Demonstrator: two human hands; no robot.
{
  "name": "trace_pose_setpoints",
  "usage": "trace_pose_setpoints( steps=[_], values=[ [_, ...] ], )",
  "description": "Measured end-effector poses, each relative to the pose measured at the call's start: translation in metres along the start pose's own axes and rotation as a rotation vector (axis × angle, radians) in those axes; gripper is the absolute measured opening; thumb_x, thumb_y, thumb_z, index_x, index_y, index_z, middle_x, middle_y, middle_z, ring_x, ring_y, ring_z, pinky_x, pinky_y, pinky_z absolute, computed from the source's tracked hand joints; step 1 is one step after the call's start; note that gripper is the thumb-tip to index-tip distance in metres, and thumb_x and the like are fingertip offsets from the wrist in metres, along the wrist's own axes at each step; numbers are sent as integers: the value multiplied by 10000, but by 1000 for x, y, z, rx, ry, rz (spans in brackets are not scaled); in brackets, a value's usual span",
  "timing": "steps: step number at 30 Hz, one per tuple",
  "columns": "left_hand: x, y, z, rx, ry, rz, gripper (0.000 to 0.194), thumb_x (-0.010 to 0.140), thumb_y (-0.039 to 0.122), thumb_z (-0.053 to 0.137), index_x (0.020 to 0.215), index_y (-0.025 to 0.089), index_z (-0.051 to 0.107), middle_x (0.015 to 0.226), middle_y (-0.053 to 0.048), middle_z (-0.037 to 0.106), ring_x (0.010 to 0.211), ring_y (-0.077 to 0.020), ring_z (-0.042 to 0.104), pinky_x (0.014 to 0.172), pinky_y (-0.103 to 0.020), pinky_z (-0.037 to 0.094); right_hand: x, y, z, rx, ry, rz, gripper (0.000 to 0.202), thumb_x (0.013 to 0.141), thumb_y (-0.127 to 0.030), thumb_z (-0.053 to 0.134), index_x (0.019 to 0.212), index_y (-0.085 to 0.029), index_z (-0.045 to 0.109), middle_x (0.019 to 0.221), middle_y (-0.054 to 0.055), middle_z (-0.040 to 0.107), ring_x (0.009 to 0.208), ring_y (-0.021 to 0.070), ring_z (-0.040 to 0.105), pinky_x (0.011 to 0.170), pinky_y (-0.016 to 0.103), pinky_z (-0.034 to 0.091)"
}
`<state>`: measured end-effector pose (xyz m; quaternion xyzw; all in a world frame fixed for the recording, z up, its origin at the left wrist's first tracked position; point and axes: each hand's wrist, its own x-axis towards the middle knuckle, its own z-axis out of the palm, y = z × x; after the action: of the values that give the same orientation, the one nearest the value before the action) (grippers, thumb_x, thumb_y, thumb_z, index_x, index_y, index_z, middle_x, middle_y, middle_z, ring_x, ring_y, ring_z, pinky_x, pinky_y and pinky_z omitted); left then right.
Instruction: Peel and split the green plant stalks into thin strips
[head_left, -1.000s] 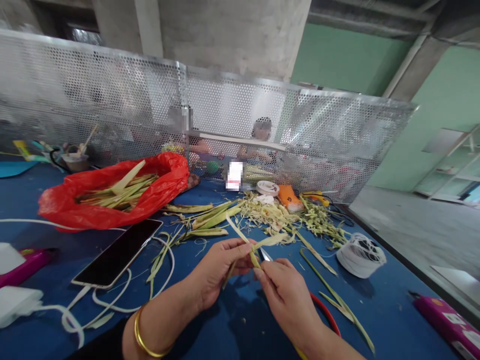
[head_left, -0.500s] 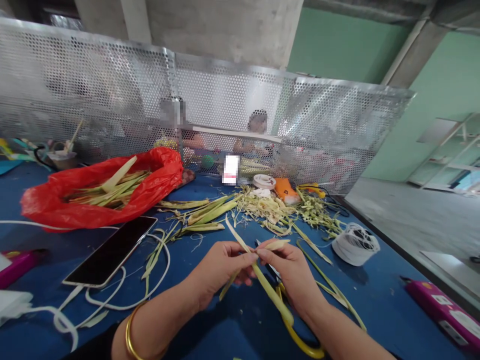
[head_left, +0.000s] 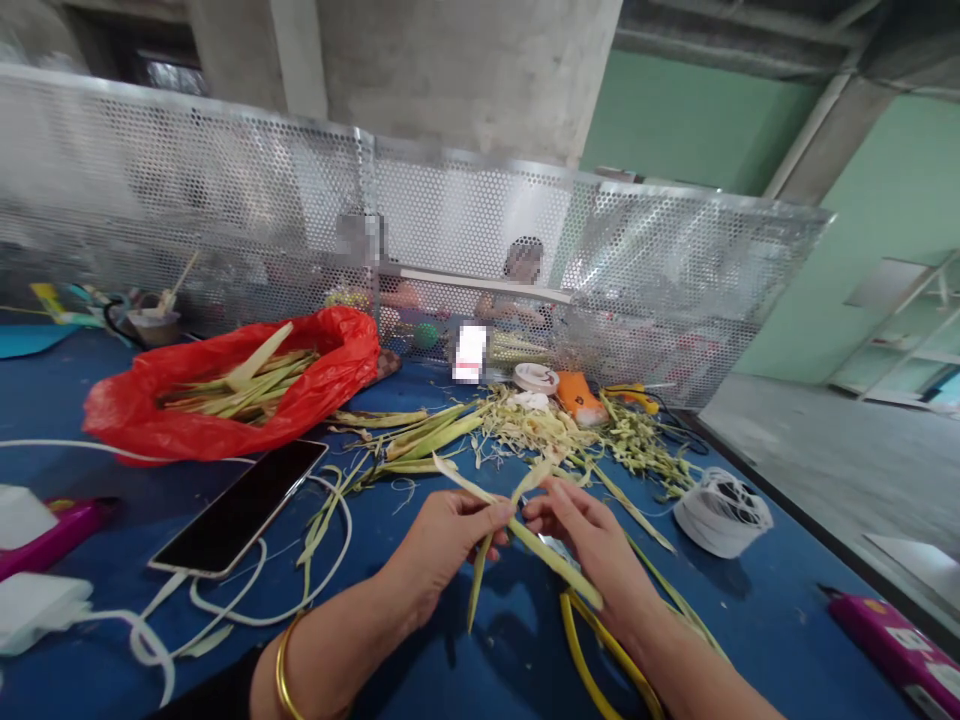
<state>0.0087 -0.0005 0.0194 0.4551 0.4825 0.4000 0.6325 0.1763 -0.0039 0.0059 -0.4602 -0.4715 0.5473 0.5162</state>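
My left hand [head_left: 457, 525] pinches two pale green leaf strips where they cross. The longer leaf strip [head_left: 551, 562] slants from upper left down towards my right wrist. A shorter, folded-looking leaf strip [head_left: 478, 585] hangs below my left fingers, and a pale end rises above them. Close beside the crossing, my right hand [head_left: 581, 525] has its fingers loosely bent and apart, with nothing visibly gripped. Beneath it is a pair of scissors with yellow handles [head_left: 581, 650]; the blades are partly hidden by the strip and hand.
A red plastic bag [head_left: 112, 405] of leaves and a phone [head_left: 240, 510] with white cables lie left. Leaf scraps [head_left: 532, 430], a tape roll [head_left: 535, 378] and an orange packet [head_left: 577, 395] sit ahead. Right are a white cord coil [head_left: 720, 515] and a purple tool [head_left: 885, 640]. Behind stands a perforated metal screen [head_left: 465, 215].
My right hand has let go of the strips and moved slightly right, its fingers loosening. The shorter strip now hangs steeper below my left hand. The whole view has shifted a little.
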Motion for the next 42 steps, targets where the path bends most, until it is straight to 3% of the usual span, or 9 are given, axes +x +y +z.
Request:
trace_pose_setpoints(
  steps=[8,13,19,25,28,31,35,39,42],
  values=[
    [1,4,-3,-114,117,29,253,703,358,687,774,116,708,661,-30,665,532,-91,545,532,-203,386,-4,-5,0,-251,-89,-31,358,681,-424,751,913,-161,678,701,14,654,645,156,588,625,262,465],
    [-1,5,-3,-101,111,16,339,665,447,724,766,123,721,725,-57,690,601,-134,602,605,-244,429,-1,-2,-4,-477,-129,-177,169,785,-331,635,749,-169,665,601,-15,591,533,133,534,555,256,414],
    [7,21,-22,-95,494,270,458,694,575,649,904,179,745,835,-57,708,801,-201,604,668,-258,428,3,-14,-23,-941,32,-659,158,897,-235,505,825,-219,645,813,33,674,788,190,600,852,365,404],
    [-2,25,-13,251,-136,81,337,646,473,733,746,153,762,636,-24,672,616,-150,568,627,-249,418,-4,-34,-21,-1211,-159,-917,201,901,-132,466,843,-236,627,809,6,658,865,171,585,1056,445,236],
    [-7,20,-3,209,-213,40,336,606,400,774,805,130,755,551,-6,634,532,-132,536,598,-257,430,-7,-36,-17,-1229,-213,-961,222,886,-104,479,821,-240,642,775,-3,652,914,178,587,1069,460,230],
    [-8,16,2,129,-187,24,322,592,372,789,791,122,748,588,-12,649,496,-117,531,574,-257,432,-7,-31,-18,-1179,-40,-991,171,878,-175,532,972,-246,656,971,51,667,1077,233,548,1055,479,276],
    [-6,10,0,61,-129,9,321,634,383,771,842,139,752,682,-39,694,507,-108,564,575,-242,434,-3,-24,-22,-857,317,-759,341,853,-326,578,1167,-194,590,1105,125,615,1044,267,555,896,428,436],
    [-5,4,2,54,-87,-20,338,653,398,758,875,144,751,694,-50,706,511,-115,593,550,-229,420,-2,-22,-16,-398,75,-222,306,798,-397,608,987,-163,663,710,13,613,659,162,550,650,303,456],
    [-5,-1,7,82,-133,-38,346,647,401,755,859,128,754,689,-55,706,495,-117,594,546,-232,422,-4,-22,-9,-206,-100,-51,253,742,-394,666,831,-157,680,587,-31,560,564,113,488,594,258,410]
  ],
)
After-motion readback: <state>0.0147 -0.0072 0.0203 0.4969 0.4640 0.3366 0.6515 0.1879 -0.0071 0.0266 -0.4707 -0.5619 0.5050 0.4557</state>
